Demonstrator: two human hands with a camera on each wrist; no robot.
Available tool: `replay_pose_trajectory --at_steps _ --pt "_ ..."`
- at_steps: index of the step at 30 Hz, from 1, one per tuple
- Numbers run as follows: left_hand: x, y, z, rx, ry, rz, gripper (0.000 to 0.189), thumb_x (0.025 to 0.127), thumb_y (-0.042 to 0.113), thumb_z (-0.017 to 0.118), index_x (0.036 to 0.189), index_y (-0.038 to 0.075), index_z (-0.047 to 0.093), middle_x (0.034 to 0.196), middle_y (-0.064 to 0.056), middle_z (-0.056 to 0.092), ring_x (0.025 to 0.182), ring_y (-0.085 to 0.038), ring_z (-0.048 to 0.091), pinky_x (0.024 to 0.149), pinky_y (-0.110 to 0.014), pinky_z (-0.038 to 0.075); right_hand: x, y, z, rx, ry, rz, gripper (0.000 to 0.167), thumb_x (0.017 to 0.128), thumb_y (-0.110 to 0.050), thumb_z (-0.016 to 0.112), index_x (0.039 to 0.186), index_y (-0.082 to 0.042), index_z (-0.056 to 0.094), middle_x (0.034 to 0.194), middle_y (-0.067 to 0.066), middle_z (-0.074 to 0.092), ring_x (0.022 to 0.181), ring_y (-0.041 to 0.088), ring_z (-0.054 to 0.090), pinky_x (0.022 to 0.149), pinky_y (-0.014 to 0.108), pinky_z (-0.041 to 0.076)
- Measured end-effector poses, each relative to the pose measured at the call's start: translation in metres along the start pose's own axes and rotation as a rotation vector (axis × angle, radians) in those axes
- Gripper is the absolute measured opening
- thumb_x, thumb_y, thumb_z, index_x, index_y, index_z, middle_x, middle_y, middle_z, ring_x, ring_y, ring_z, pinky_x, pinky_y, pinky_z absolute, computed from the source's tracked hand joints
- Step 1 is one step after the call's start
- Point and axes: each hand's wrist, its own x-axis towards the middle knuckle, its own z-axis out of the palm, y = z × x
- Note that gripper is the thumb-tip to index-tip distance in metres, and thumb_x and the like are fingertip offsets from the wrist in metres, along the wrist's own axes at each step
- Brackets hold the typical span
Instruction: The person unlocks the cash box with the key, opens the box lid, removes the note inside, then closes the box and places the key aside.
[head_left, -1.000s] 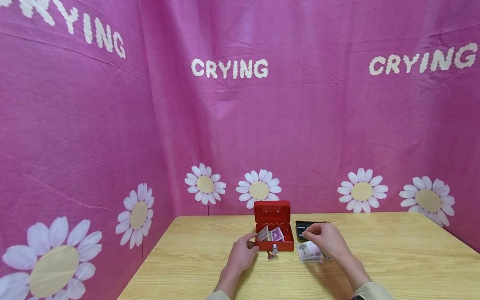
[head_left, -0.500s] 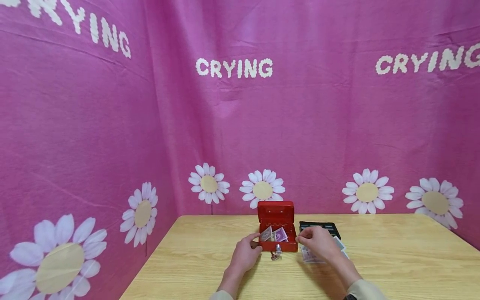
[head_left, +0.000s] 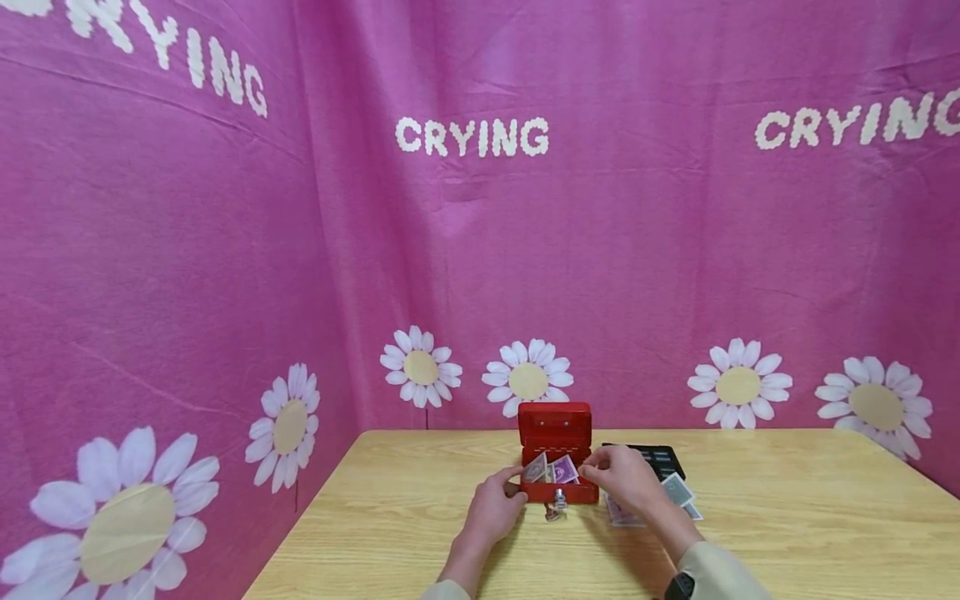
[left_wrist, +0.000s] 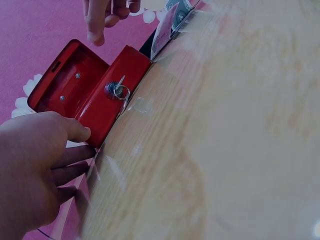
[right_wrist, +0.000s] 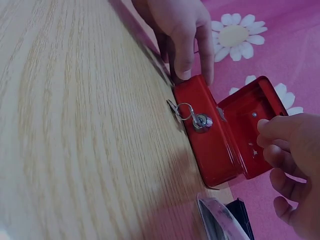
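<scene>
The left hand [head_left: 491,506] is resting straightish fingers against the red box [head_left: 555,432], while the curled right hand [head_left: 624,477], whether pinching anything I cannot tell, is hovering over it, partly hiding a black tray [head_left: 670,460] and banknotes [head_left: 678,490] on the table [head_left: 427,475].

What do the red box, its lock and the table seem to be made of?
Red box: probably painted metal, glossy, with thin lid walls.
Lock: likely polished metal, silvery with bright glints.
Table: pale wood or woodgrain laminate; visible grain fits either.
</scene>
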Motion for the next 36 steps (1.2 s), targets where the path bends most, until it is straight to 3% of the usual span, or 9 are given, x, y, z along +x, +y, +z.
replay_pose_trajectory --at_steps 11,20,36 --pt "0.0 0.003 0.0 0.007 0.008 -0.008 0.043 0.088 0.005 0.066 0.131 0.002 0.062 0.094 -0.009 0.075 0.087 -0.017 0.069 0.084 -0.043 0.053 0.009 -0.006 0.015 0.007 -0.01 0.008 0.01 0.086 -0.018 0.072 0.084 -0.009 0.074 0.075 -0.002 0.068 0.068 0.01 0.055 0.066 0.03 0.048" --pt "0.0 0.001 0.001 0.004 0.003 -0.026 0.043 0.089 0.005 0.066 0.132 0.003 0.062 0.096 -0.009 0.075 0.089 -0.017 0.068 0.084 -0.043 0.054 0.015 -0.011 0.02 0.003 -0.04 0.035 0.012 0.087 -0.018 0.072 0.089 -0.006 0.074 0.082 0.001 0.07 0.072 0.013 0.057 0.07 0.033 0.052" --pt "-0.001 0.001 0.0 -0.004 0.006 -0.005 0.043 0.088 0.004 0.066 0.13 0.003 0.063 0.094 -0.01 0.076 0.088 -0.019 0.07 0.083 -0.041 0.054 0.024 -0.011 0.037 0.007 -0.03 0.042 0.008 0.086 -0.017 0.073 0.085 -0.009 0.075 0.08 0.001 0.07 0.074 0.015 0.057 0.07 0.033 0.05"
